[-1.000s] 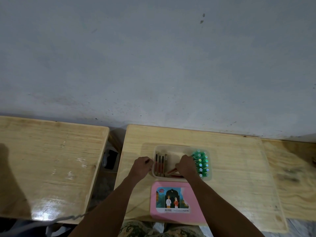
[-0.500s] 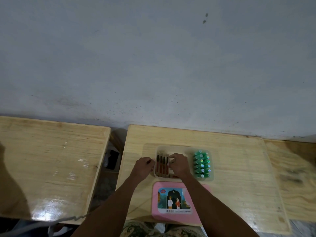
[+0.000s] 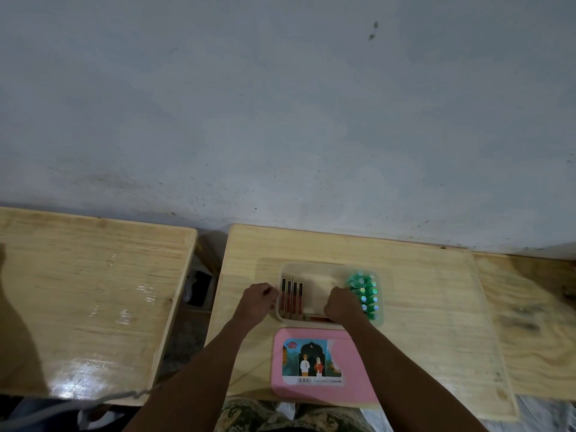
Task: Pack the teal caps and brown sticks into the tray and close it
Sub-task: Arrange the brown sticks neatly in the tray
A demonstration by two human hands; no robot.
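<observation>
A pale open tray (image 3: 330,267) sits on the middle wooden table. Several brown sticks (image 3: 291,296) stand side by side in its left part. Teal caps (image 3: 364,293) fill its right end in rows. My left hand (image 3: 257,299) is curled against the tray's left rim, holding it. My right hand (image 3: 341,305) is a fist low in the tray beside the caps. It closes over the end of a loose brown stick (image 3: 316,318) lying along the front wall; the fingertips are hidden. The pink lid (image 3: 358,363), with a picture label, lies flat in front of the tray.
The table (image 3: 436,307) ends at a grey wall behind. A second wooden table (image 3: 93,291) stands to the left across a narrow gap, and a third (image 3: 530,322) adjoins on the right. A dark object (image 3: 199,288) lies in the gap.
My right hand set a stick into the row at the tray's left, then moved back right to the loose stick by the caps. My left hand stayed at the rim.
</observation>
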